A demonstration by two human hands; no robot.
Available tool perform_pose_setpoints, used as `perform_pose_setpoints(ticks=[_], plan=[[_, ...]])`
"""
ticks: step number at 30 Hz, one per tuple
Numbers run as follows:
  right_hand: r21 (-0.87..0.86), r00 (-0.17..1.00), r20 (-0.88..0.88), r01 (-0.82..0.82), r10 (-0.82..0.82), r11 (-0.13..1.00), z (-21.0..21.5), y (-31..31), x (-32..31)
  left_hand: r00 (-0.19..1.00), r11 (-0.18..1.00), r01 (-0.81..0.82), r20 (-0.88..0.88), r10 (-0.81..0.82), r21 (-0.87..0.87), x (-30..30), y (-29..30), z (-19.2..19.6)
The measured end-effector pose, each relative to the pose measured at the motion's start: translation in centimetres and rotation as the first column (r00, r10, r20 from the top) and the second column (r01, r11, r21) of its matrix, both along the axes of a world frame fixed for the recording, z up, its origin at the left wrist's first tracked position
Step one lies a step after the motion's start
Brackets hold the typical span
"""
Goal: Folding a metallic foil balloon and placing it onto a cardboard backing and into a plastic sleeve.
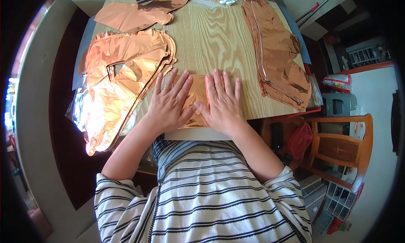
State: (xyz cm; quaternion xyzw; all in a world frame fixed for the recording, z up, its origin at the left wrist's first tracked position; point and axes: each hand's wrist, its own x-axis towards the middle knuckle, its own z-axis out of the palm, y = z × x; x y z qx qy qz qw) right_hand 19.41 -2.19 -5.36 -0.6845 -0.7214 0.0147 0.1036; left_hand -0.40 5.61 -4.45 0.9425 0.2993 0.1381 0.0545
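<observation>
Both my hands lie flat, side by side, on a small folded piece of copper-coloured foil [196, 100] at the near edge of a wooden table [213, 40]. My left hand [170, 103], with a ring on one finger, presses on the foil's left half, fingers spread. My right hand [222, 103] presses on its right half. Neither hand grips anything. Most of the folded foil is hidden under my palms.
A large stack of flat copper foil balloons [114, 87] lies left of my hands and hangs over the table edge. Another foil piece [139, 13] lies at the far left, a long one [278, 57] along the right side. Small white bits [228, 1] sit far back. A wooden chair [341, 148] stands at right.
</observation>
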Motion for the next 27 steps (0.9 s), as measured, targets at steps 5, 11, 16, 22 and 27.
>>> perform_pose_setpoints(ticks=[5, 11, 16, 22, 27], plan=[[-0.002, 1.0, -0.017, 0.002, -0.002, 1.0, -0.2, 0.1, -0.1, 0.998, 0.999, -0.026, -0.057, 0.025, -0.02, -1.4, 0.5, 0.7], [-0.004, 1.0, -0.018, 0.009, -0.009, 1.0, 0.0, 0.1, -0.2, 0.979, 0.954, -0.197, 0.01, 0.205, -0.227, -2.5, 1.1, 1.9], [0.001, 0.999, -0.012, 0.029, -0.029, 1.0, -0.2, 0.1, -0.4, 0.974, 0.987, -0.128, 0.175, 0.144, -0.101, -2.2, 0.9, 2.7], [-0.046, 0.999, -0.043, 0.028, -0.03, 0.999, 0.4, 0.2, -0.4, 0.932, 0.871, -0.085, 0.27, 0.241, -0.483, -2.1, 5.3, 3.0], [-0.066, 0.998, -0.052, 0.033, -0.037, 0.997, 0.2, 0.2, -0.2, 0.968, 0.821, -0.066, 0.162, 0.19, -0.567, -0.7, 7.9, 3.6]])
